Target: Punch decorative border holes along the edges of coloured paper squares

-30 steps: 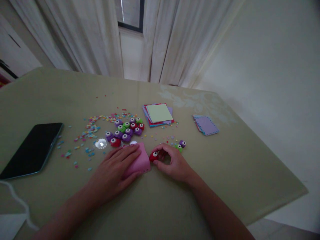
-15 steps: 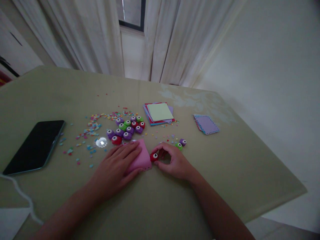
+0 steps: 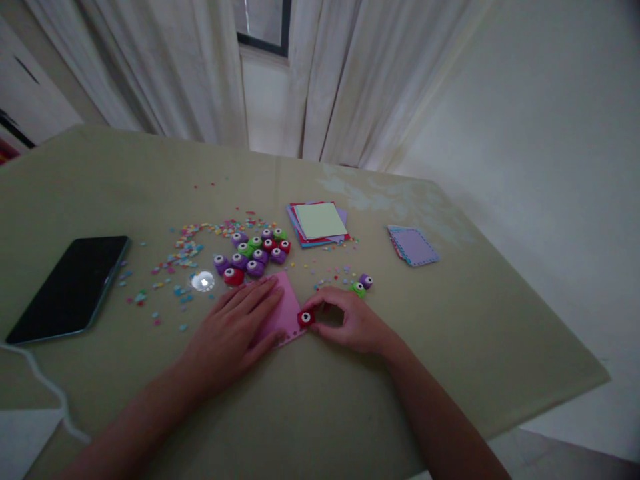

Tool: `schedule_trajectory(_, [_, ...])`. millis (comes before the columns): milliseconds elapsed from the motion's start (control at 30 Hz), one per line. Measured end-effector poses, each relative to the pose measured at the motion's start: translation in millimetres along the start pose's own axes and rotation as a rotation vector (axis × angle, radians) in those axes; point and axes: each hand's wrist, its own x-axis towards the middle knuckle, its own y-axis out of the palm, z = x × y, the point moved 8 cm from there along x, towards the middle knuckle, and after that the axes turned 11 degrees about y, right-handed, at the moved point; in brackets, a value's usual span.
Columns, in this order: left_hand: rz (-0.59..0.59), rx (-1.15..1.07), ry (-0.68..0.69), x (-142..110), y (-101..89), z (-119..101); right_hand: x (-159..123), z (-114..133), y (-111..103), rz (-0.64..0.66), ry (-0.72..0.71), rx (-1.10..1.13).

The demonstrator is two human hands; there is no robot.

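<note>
Stretching toward pale curtains [image 3: 165, 73], the greenish worktop [image 3: 475, 333] carries everything else. A black tablet [image 3: 70, 287] lies at its left, screen up. The left hand [image 3: 235, 327] rests palm down, its grip flattened and fingers extended. The right hand [image 3: 357, 320] curls beside it, its grip narrowed to a pinch. Beyond both lies a loose stack of coloured paper [image 3: 321, 221], pale green on top; the pink sheet [image 3: 285, 310] sits nearer, partly covered by the left hand. A small pile of purple-topped cards [image 3: 414, 245] lies farther right. Held between right thumb and fingers, the red punch [image 3: 305, 319] is at the pink sheet's right edge. Other eye-topped punches [image 3: 260, 256] cluster beyond the left hand, while a green punch [image 3: 357, 289] and a purple punch [image 3: 367, 281] stand just past the right. Tiny confetti [image 3: 189, 250] is scattered mostly between tablet and cluster.
</note>
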Motion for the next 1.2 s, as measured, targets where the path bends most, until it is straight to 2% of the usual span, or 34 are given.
schedule_trajectory(433, [0.014, 0.005, 0.002, 1.6, -0.4, -0.4, -1.1, 2.4, 0.3, 0.065, -0.022, 0.049])
schedule_trajectory(733, [-0.019, 0.027, 0.024, 1.8, -1.5, -1.8, 0.4, 1.9, 1.6, 0.065, -0.117, 0.063])
schedule_trajectory(1200, [-0.008, 0.049, 0.015, 1.7, -0.5, -1.9, 1.2, 0.6, -0.6, 0.026, -0.088, 0.050])
